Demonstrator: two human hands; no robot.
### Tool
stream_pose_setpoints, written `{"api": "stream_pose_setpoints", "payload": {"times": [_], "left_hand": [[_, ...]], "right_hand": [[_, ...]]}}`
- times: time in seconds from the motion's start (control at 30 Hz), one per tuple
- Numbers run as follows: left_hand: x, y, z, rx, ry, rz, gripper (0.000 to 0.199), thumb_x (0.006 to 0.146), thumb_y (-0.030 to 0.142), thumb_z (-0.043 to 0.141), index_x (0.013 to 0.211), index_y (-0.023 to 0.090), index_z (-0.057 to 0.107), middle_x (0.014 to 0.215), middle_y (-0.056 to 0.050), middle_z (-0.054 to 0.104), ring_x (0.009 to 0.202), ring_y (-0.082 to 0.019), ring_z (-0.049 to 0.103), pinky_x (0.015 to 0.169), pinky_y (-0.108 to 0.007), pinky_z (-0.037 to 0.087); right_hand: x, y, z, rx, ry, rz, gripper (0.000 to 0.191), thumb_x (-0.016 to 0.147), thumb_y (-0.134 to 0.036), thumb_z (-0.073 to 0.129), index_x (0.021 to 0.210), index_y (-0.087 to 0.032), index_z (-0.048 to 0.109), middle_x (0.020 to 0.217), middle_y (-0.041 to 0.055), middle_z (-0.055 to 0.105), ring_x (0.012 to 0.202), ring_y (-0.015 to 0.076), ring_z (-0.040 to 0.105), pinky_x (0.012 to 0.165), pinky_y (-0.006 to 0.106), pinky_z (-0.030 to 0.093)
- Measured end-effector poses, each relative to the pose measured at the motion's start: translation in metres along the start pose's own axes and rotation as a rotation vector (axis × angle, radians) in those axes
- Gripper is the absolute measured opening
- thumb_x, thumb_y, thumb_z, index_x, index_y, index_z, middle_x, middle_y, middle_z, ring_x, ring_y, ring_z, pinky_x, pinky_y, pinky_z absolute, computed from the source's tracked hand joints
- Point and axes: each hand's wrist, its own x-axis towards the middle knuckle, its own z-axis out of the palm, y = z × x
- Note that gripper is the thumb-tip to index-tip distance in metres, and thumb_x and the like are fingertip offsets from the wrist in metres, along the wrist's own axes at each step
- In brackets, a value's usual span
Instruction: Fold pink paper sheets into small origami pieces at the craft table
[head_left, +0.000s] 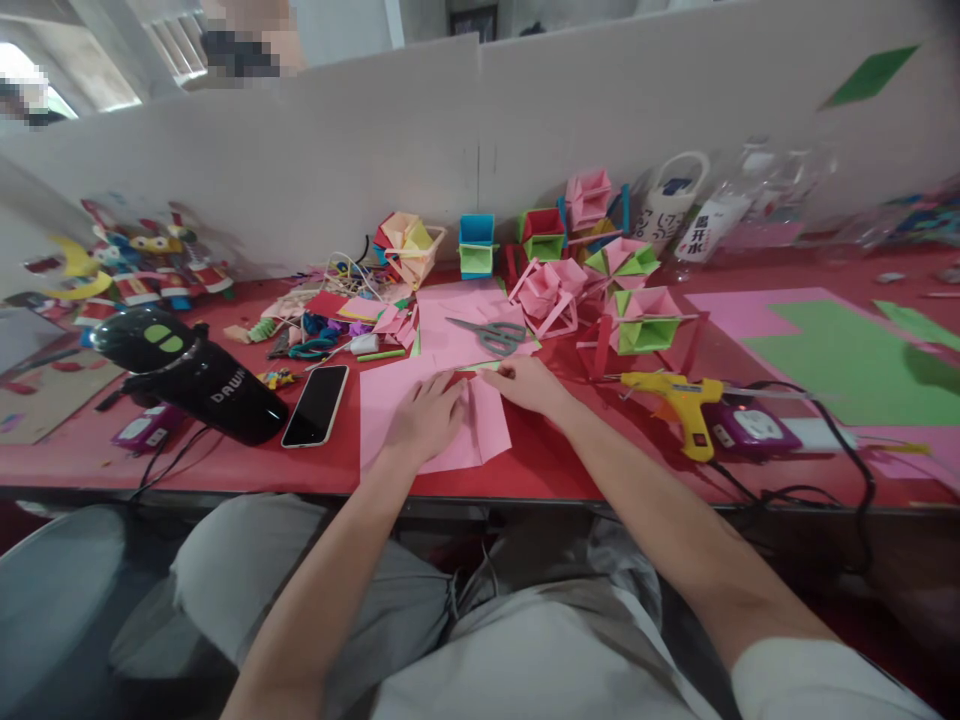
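A sheet of pink paper [386,405] lies on the red table in front of me, with a crease running down its right part. My left hand [429,418] rests flat on the sheet, fingers stretched toward the far edge. At the far right corner, my right hand [529,385] has its fingers curled and pinched on the paper's edge. Just beyond the sheet, grey-handled scissors [495,335] lie on more pink paper [442,310].
A phone [316,405] and a black tumbler [217,385] stand left of the sheet. On the right are a yellow glue gun [686,405] with its cable and green paper [840,360]. Folded paper models [645,320] and paper scraps [337,310] line the back.
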Motion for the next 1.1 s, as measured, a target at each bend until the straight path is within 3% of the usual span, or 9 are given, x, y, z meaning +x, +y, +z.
{"api": "stream_pose_setpoints", "payload": {"times": [0.1,0.17,0.37,0.57,0.73,1.1], "left_hand": [[0.0,0.003,-0.004,-0.021,0.015,-0.019,0.046,0.096,0.025,0.039,0.139,0.022,0.052,0.15,-0.009,0.047,0.137,-0.025,0.042,0.116,-0.043,0.03],[0.001,0.005,-0.008,-0.044,0.034,-0.038,0.045,0.095,0.024,0.04,0.138,0.022,0.053,0.148,-0.009,0.05,0.134,-0.025,0.045,0.115,-0.042,0.032],[0.002,0.002,-0.016,-0.021,0.006,-0.054,0.044,0.094,0.022,0.04,0.136,0.021,0.055,0.147,-0.009,0.051,0.137,-0.024,0.044,0.117,-0.043,0.03],[-0.001,-0.008,-0.003,0.04,-0.045,-0.005,0.051,0.098,0.026,0.031,0.148,0.021,0.04,0.157,-0.008,0.039,0.146,-0.026,0.032,0.119,-0.05,0.023],[-0.002,-0.011,0.004,0.04,-0.066,-0.025,0.052,0.099,0.028,0.028,0.151,0.025,0.035,0.159,-0.007,0.034,0.147,-0.028,0.029,0.118,-0.058,0.019],[-0.001,-0.01,0.001,0.031,-0.065,-0.017,0.051,0.099,0.028,0.028,0.15,0.025,0.036,0.159,-0.006,0.034,0.147,-0.026,0.029,0.117,-0.056,0.022]], "right_hand": [[0.0,-0.001,-0.003,0.178,-0.153,-0.003,0.045,0.085,-0.046,0.054,0.05,-0.02,0.045,0.044,-0.0002,0.05,0.046,0.012,0.045,0.05,0.027,0.029],[0.002,0.001,-0.002,0.228,-0.187,-0.017,0.038,0.081,-0.039,0.055,0.05,-0.02,0.045,0.043,-0.0023,0.047,0.044,0.011,0.042,0.049,0.026,0.027],[0.009,0.009,0.008,0.121,0.02,-0.105,0.038,0.079,-0.038,0.052,0.051,-0.02,0.034,0.051,-0.0047,0.031,0.051,0.01,0.033,0.052,0.027,0.023],[0.011,0.011,0.012,0.018,0.008,-0.072,0.032,0.082,-0.037,0.053,0.056,-0.019,0.045,0.056,-0.0018,0.047,0.056,0.0121,0.042,0.056,0.027,0.028],[0.01,0.007,0.011,-0.127,-0.052,-0.053,0.029,0.08,-0.029,0.057,0.055,-0.019,0.046,0.058,-0.0005,0.051,0.056,0.012,0.041,0.055,0.027,0.026],[0.004,0.001,0.005,-0.07,-0.055,-0.051,0.043,0.085,-0.046,0.055,0.052,-0.019,0.047,0.054,0.0014,0.054,0.056,0.013,0.046,0.054,0.027,0.028]]}}
